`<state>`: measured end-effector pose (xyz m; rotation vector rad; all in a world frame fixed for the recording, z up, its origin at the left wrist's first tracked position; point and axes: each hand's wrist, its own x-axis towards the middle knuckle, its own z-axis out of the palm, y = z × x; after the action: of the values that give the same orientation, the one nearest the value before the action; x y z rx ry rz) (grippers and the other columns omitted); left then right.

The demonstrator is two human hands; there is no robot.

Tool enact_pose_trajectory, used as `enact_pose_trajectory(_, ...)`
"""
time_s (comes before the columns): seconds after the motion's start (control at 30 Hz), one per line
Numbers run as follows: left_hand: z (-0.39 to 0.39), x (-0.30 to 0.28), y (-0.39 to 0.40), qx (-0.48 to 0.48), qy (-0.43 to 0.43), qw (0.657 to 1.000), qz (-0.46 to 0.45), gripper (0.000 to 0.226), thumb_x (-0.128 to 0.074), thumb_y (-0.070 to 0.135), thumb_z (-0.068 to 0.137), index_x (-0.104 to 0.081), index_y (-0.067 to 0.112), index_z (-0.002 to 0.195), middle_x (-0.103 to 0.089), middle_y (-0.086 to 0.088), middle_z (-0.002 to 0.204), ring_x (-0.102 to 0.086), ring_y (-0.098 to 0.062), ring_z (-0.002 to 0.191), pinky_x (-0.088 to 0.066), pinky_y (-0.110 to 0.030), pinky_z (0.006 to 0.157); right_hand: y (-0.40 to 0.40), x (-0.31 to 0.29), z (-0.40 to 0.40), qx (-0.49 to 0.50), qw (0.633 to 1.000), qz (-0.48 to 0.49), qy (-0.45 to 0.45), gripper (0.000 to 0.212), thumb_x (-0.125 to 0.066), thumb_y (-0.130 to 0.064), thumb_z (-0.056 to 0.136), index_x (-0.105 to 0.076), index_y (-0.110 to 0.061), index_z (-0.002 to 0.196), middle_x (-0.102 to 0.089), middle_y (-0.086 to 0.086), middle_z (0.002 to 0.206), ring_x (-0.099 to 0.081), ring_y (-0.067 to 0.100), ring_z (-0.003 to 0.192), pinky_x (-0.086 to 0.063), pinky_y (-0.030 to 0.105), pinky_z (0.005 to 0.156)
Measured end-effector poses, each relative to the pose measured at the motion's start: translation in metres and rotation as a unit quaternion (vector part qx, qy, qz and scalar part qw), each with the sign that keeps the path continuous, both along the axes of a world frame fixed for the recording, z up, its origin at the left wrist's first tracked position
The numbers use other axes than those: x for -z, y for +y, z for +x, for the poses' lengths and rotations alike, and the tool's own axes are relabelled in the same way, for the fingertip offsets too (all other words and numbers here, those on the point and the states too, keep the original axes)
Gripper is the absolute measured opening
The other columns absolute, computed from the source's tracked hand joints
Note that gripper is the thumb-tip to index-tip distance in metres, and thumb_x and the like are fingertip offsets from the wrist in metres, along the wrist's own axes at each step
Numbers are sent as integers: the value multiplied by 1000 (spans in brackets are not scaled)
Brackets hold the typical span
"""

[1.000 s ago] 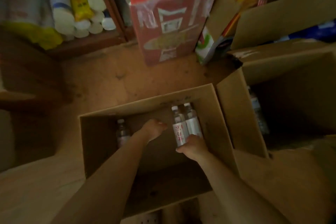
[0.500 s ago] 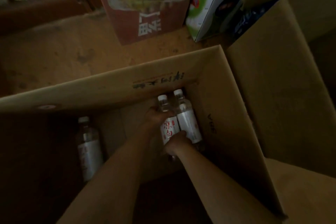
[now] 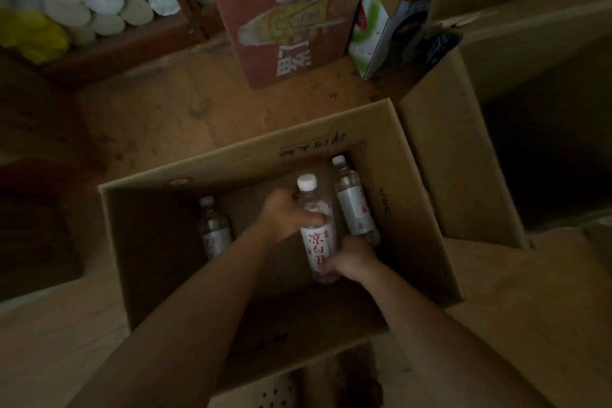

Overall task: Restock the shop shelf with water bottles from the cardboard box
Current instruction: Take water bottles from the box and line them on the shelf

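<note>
An open cardboard box (image 3: 417, 209) sits on the floor below me. Inside it both my hands hold one clear water bottle (image 3: 317, 238) with a white cap and red characters on its label. My left hand (image 3: 288, 215) grips the bottle's upper part from the left. My right hand (image 3: 352, 258) grips its lower end. A second bottle (image 3: 354, 205) stands just to the right against the box's far right corner. A third bottle (image 3: 213, 228) stands at the box's far left, apart from my hands.
A red printed carton (image 3: 284, 10) stands beyond the box on the wooden floor (image 3: 172, 122). A wooden shelf (image 3: 109, 50) at the upper left holds white rolls and yellow packs. Another large open cardboard box (image 3: 463, 159) adjoins on the right.
My view pulled back up from the box. The held bottle has risen from beside its neighbour, and my left hand now wraps its upper part.
</note>
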<state>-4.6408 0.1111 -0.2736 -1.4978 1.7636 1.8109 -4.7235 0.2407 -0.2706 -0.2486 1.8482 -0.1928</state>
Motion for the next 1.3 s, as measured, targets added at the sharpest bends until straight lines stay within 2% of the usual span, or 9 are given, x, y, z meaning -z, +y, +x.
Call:
enact_pose_trajectory(0.27,-29,-202,-19,51,42,996,-66,38,-88,29,58,-73,15,91,-74,2,89,-70,-12,87,-55,-28,80,6,-187,-14,92,984,-152,9,76,-89,-25,61,-48,-21,125,-61,-2,124,-57,20,117,-49,38,97)
enact_pose_trajectory(0.43,-67,-346,-26,72,106,986,-104,58,-88,46,39,-74,19,89,-75,4,91,-71,-13,88,-57,-41,87,7,-324,-43,172,956,-239,-5,59,-84,-20,69,-45,-26,113,-56,-15,95,-57,8,92,-41,14,54)
enact_pose_trajectory(0.57,-104,-464,-18,101,154,975,-125,46,-87,38,59,-68,22,98,-71,6,101,-68,-13,94,-55,-33,86,15,-426,-66,219,931,-288,46,61,-86,-26,66,-46,-27,111,-57,-12,102,-55,5,89,-49,18,65)
enact_pose_trajectory(0.67,-137,-545,-1,113,196,963,-146,28,-84,31,67,-69,21,88,-71,7,88,-69,-11,83,-54,-21,71,29,-497,-90,246,913,-312,87,59,-87,-29,65,-46,-27,108,-57,-11,102,-58,9,94,-49,17,60)
enact_pose_trajectory(0.9,-221,-705,75,185,317,914,-172,27,-84,23,68,-60,30,76,-68,19,67,-63,8,63,-46,-9,55,98,-637,-157,302,870,-344,184,79,-87,-37,63,-49,-15,129,-61,0,122,-59,18,111,-49,35,96)
enact_pose_trajectory(1.0,-262,-758,120,227,358,887,-185,27,-85,26,66,-60,31,74,-68,19,66,-63,7,65,-48,-11,59,140,-693,-189,343,836,-357,237,78,-89,-36,61,-46,-16,123,-59,-4,109,-58,15,99,-51,35,91)
enact_pose_trajectory(1.1,-303,-806,166,264,380,870,-172,39,-87,33,62,-66,22,93,-72,10,89,-68,-4,85,-53,-20,71,189,-742,-221,361,811,-348,300,71,-90,-40,57,-47,-19,109,-58,-6,99,-60,14,92,-53,33,80)
enact_pose_trajectory(1.23,-355,-860,228,318,420,839,-135,46,-82,14,71,-63,8,113,-71,-5,106,-68,-16,97,-54,-31,83,256,-793,-259,390,770,-365,348,66,-90,-38,57,-49,-19,104,-63,-3,103,-63,14,91,-53,29,74)
enact_pose_trajectory(1.3,-376,-880,262,354,440,814,-137,42,-81,15,72,-65,15,110,-71,-1,101,-68,-14,92,-52,-31,79,285,-812,-271,414,744,-382,360,62,-89,-31,61,-48,-18,106,-64,-2,103,-63,15,90,-49,24,68)
